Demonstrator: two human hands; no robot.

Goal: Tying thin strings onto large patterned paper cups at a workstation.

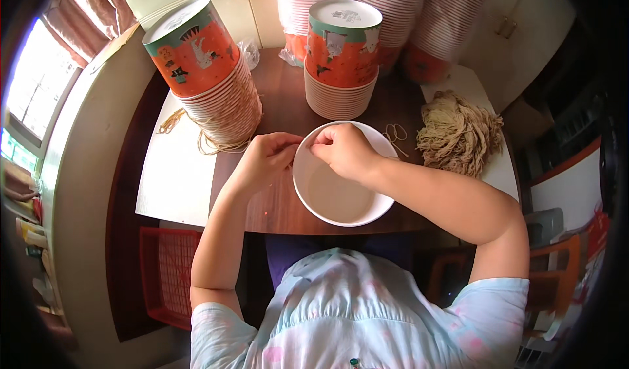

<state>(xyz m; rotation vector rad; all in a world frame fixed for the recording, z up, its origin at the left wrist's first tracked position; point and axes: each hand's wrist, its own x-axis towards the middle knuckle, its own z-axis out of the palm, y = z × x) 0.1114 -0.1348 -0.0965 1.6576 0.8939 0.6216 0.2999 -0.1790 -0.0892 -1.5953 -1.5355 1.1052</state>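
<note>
1. The table (268, 215) has a dark wood middle and pale side leaves; the person sits at its near edge.
2. The back stacks (386, 15), tall columns of nested buckets, stand at the far side.
3. The left stack (203, 64) stands upside down, its top bucket orange and green, with strands of cord (237, 117) hanging around its lower part.
4. The middle stack (344, 58), also upside down, is shorter and stands just beyond the bucket being worked on.
5. The red crate (145, 271) sits below the table's left side.
6. The white bucket (341, 195) is at the table's near edge, in front of the person, its mouth facing up toward them; I cannot tell whether it rests on the wood.
7. The cord bundle (458, 133), beige and loose, lies to the right of the bucket.
8. The right hand (347, 151) reaches over the rim, fingers bent at the inner left wall; I cannot tell whether they grip anything.
9. The left hand (267, 156) is at the outer left side, thumb and fingers drawn together; what they pinch, if anything, is unclear.
10. A thin cord loop (396, 135) lies between bucket and bundle.
</note>
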